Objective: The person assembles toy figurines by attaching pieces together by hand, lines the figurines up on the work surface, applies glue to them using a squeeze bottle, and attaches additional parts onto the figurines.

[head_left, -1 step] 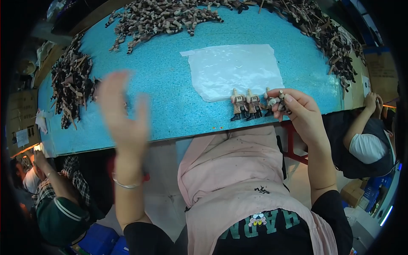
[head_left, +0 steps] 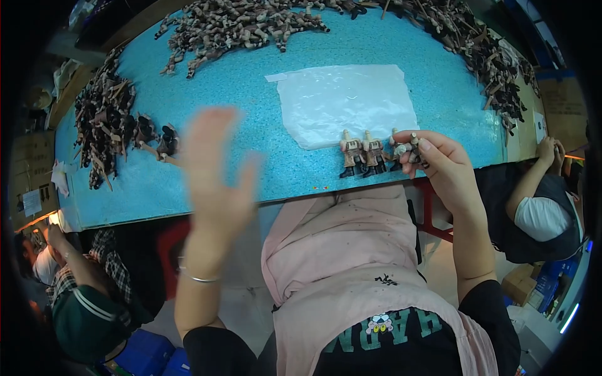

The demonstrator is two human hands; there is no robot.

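In my right hand (head_left: 446, 161), pinched between thumb and fingers, is a small toy figure (head_left: 414, 149) with beige and brown parts. Just left of it, three similar figures (head_left: 373, 153) lie in a row near the table's front edge, the third partly covered by the held one. My left hand (head_left: 219, 166) is raised over the left part of the table, smeared by motion. Its thumb stands apart from the fingers, and nothing shows in it. Beside it lie a few loose dark pieces (head_left: 168, 139), close to the left pile.
A whitish plastic sheet (head_left: 345, 100) lies on the blue tabletop (head_left: 238, 106). Heaps of figure parts sit at left (head_left: 105, 125), far side (head_left: 244, 31) and right (head_left: 483, 59). Other people sit at left (head_left: 88, 319) and right (head_left: 542, 213). A red stool (head_left: 429, 213) stands under the table.
My left hand has moved right, away from the left pile, uncovering the loose dark pieces there. My right hand and its toy figure have stayed in place.
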